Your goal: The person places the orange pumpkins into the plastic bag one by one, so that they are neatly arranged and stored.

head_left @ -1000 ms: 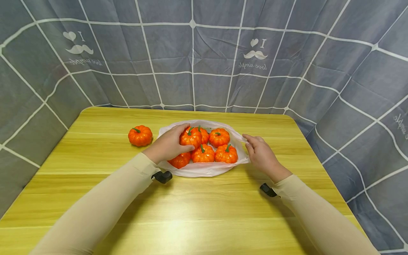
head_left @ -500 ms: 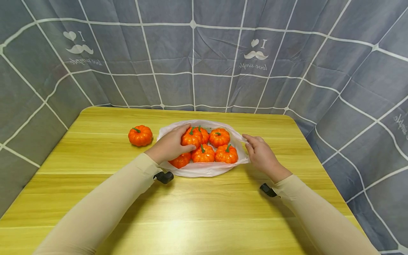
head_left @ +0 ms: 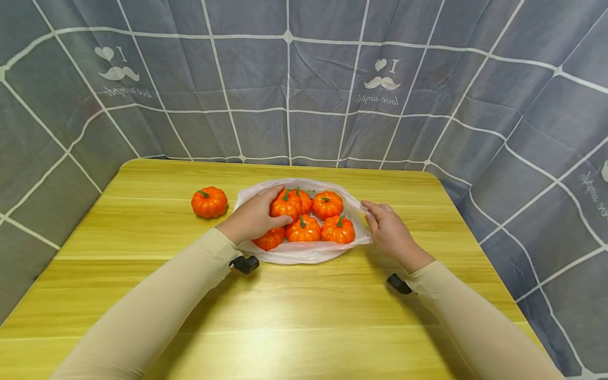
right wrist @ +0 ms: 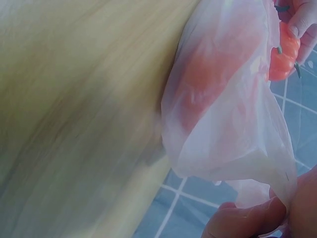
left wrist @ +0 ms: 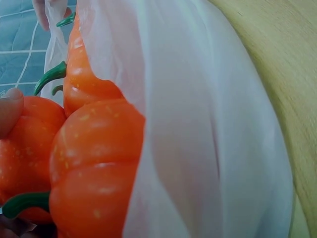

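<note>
A white plastic bag (head_left: 304,256) lies on the table with its mouth spread, holding several small orange pumpkins with green stems. My left hand (head_left: 254,215) grips one pumpkin (head_left: 286,206) at the bag's left side, thumb in front and fingers behind it. Close by, another pumpkin (left wrist: 99,168) fills the left wrist view, partly covered by the bag's edge. On the right, my right hand (head_left: 391,232) pinches the bag's rim between thumb and fingers. The right wrist view shows the stretched plastic (right wrist: 233,114) running down to those fingers.
One loose pumpkin (head_left: 209,202) sits on the wooden table (head_left: 294,316) left of the bag. Behind the table and along both sides hangs a grey checked curtain (head_left: 256,74).
My left hand and the pumpkin in it have shifted very slightly right, then stayed put. The right hand keeps its place on the bag rim.
</note>
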Available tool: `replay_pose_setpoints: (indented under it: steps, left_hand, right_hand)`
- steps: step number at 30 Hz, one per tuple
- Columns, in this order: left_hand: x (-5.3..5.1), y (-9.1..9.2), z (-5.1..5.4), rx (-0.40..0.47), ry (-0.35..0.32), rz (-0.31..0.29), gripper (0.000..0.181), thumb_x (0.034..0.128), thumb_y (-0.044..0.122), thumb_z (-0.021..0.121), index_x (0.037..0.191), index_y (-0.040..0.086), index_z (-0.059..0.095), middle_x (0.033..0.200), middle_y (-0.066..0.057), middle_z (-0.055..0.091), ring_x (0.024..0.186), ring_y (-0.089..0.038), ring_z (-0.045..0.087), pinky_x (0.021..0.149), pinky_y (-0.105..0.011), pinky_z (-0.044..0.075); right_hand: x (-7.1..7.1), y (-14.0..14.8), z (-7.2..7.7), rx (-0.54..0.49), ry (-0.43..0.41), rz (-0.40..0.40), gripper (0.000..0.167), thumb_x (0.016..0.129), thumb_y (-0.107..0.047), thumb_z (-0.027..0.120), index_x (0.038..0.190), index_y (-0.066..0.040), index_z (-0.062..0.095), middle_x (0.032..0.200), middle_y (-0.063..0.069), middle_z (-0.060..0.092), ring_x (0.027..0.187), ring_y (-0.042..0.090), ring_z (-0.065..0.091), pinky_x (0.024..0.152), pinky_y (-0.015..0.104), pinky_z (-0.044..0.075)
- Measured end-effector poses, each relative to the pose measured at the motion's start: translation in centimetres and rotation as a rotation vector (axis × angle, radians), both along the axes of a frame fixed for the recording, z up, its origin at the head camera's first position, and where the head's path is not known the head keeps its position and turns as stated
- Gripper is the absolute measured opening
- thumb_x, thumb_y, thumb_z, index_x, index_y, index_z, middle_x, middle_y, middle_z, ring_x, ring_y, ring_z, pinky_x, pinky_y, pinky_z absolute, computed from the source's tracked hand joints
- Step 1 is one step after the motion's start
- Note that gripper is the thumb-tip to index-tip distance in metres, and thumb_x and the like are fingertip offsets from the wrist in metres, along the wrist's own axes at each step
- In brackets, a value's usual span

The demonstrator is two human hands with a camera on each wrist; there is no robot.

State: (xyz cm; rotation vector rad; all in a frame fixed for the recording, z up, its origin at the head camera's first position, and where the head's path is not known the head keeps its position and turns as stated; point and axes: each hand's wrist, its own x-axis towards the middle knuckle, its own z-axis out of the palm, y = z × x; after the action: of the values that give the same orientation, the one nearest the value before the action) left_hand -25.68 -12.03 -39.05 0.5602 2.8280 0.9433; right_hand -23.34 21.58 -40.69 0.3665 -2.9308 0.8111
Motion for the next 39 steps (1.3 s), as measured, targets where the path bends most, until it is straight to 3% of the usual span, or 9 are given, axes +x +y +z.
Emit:
replay_pose_setpoints:
  steps: [16,30,39]
  left_hand:
    - [-0.2,0.1,0.0,-0.012,0.014,-0.001,0.092,0.0942,0.042,0.077,0.166,0.01,0.03,0.167,-0.015,0.041,0.15,-0.036,0.045,0.127,-0.052,0.036]
    - [0.0,0.2,-0.1,-0.029,0.014,-0.009,0.097,0.0941,0.044,0.077,0.168,0.01,0.023,0.172,-0.015,0.031,0.154,-0.037,0.038,0.127,-0.055,0.034]
    - [0.8,-0.6,1.0,-0.02,0.026,-0.002,0.097,0.0935,0.046,0.077,0.168,0.01,0.026,0.173,-0.014,0.03,0.157,-0.038,0.035,0.128,-0.057,0.031]
  right_hand:
    - [-0.1,-0.1,0.3,0.001,-0.004,0.003,0.044,0.11,-0.011,0.048,0.153,-0.001,0.053,0.137,0.028,0.059,0.103,0.036,0.061,0.089,0.049,0.055]
    - [0.1,-0.1,0.3,-0.004,-0.008,0.002,0.044,0.111,-0.012,0.047,0.153,-0.001,0.052,0.137,0.029,0.059,0.107,0.037,0.061,0.091,0.051,0.055]
    - [0.5,-0.3,0.2,-0.006,0.002,-0.009,0.044,0.111,-0.013,0.048,0.153,-0.002,0.052,0.134,0.027,0.06,0.1,0.034,0.059,0.087,0.045,0.053]
